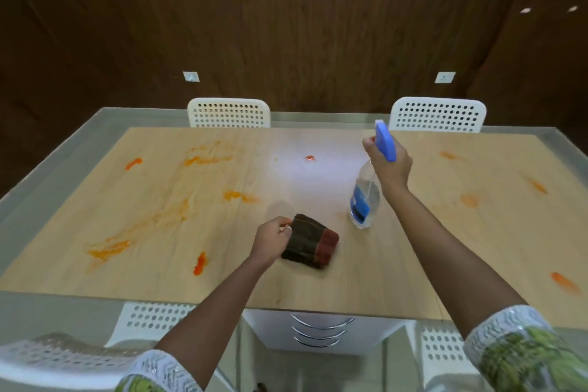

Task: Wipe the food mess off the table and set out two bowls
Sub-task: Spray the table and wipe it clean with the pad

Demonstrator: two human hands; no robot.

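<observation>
Currently: right hand (389, 165) grips spray bottle (366, 197), raised, tilted, above tabletop (413, 280) centre; left hand (273, 237) pinches folded cloth (310, 242) near front edge; orange smears (200, 262) across tabletop; 0 bowls visible; risk, judged: wiping may spread smears.

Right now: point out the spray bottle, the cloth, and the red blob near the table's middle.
spray bottle (366, 197), head view, on its clear body by the blue label
cloth (310, 240), head view, middle of the folded dark fabric
red blob (309, 158), head view, its centre
</observation>
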